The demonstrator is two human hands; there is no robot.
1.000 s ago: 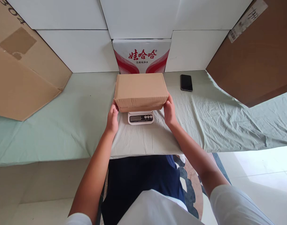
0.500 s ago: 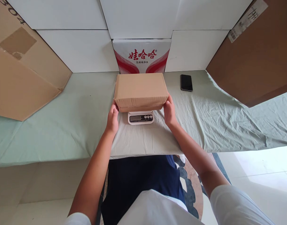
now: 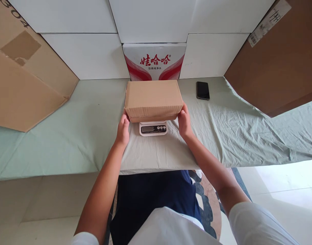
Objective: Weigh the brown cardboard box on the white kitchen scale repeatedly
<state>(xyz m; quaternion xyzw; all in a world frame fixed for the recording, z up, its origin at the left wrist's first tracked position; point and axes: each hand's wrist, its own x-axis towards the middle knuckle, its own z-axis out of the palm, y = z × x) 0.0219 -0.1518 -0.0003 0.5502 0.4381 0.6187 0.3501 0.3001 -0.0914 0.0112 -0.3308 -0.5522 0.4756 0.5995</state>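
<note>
A closed brown cardboard box [image 3: 153, 95] sits over a small white digital kitchen scale [image 3: 153, 133], covering the weighing platform. Only the scale's front shows, with a dark display and round buttons; no reading can be made out. My left hand [image 3: 123, 129] grips the box at its near left corner, thumb up along the side and fingers partly hidden behind it. At the near right corner my right hand [image 3: 183, 120] holds the box in the same way, its fingertips hidden against the side.
Pale green cloth [image 3: 94, 136] covers the table. A black phone [image 3: 202, 91] lies back right. Behind the box stands a white and red carton [image 3: 155, 61] against white panels [image 3: 84, 54]. Large cardboard pieces stand left [image 3: 30, 92] and right [image 3: 280, 68].
</note>
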